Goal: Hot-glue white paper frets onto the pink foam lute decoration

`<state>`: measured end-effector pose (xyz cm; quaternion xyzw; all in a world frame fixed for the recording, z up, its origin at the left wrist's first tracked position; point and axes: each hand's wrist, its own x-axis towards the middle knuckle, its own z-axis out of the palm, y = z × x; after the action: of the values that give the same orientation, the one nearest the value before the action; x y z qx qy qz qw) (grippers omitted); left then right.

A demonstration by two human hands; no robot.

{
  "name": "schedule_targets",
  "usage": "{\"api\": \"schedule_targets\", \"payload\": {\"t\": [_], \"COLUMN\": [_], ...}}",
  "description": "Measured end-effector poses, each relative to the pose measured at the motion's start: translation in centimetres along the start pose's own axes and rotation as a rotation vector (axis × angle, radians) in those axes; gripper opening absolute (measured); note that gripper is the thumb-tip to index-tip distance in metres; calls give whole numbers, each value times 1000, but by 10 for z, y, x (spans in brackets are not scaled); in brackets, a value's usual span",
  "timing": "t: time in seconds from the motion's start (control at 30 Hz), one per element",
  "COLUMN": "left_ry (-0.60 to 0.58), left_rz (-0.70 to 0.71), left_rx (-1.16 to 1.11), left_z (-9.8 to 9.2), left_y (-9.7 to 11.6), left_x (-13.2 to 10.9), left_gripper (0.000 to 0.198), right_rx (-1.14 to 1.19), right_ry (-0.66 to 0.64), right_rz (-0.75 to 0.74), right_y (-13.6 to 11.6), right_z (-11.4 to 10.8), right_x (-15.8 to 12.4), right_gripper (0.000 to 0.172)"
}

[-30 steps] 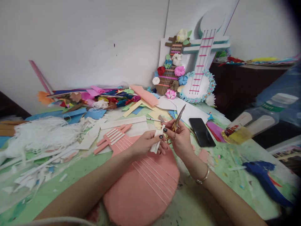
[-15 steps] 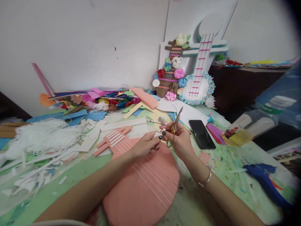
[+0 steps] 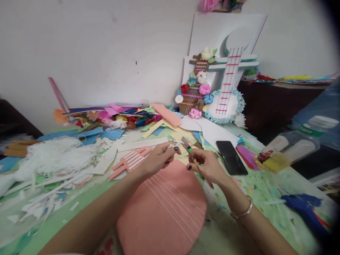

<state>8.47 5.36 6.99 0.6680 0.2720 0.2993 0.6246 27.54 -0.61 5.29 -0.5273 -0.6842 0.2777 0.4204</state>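
Left hand (image 3: pixel 159 158) has a white piece (image 3: pixel 172 146) pinched between fingertips, right hand (image 3: pixel 209 165) is wrapped around gold scissors (image 3: pixel 203 171) beside it, pink guitar cutout (image 3: pixel 162 219) sits just below both.

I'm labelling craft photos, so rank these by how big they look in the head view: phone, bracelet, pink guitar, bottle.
Largest to smallest, as they look:
1. Pink guitar
2. Bottle
3. Phone
4. Bracelet
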Motion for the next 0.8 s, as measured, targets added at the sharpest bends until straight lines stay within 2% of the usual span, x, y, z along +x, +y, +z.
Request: {"api": "schedule_targets", "payload": {"t": [0.1,0.23,0.4,0.53,0.8], "left_ry": [-24,-64,-48,-44,-67], "left_rz": [1,7,-7,-13,-44], "left_rx": [33,75,117,144,161], "left_z": [1,4,5,5,5], "left_y": [0,-2,-3,-2,-1], "left_x": [-1,-1,0,0,0], "left_gripper": [24,25,22,19,18], "right_rx": [-10,5,1,-26,-76], "right_ry": [-53,-59,-48,-67,-65], "right_rz": [-20,-49,-55,-78,-26], "right_y": [3,5,4,3,1], "right_z": [5,10,11,12,12], "right_x": [1,1,1,1,0], "right_gripper": [31,31,36,34,33]}}
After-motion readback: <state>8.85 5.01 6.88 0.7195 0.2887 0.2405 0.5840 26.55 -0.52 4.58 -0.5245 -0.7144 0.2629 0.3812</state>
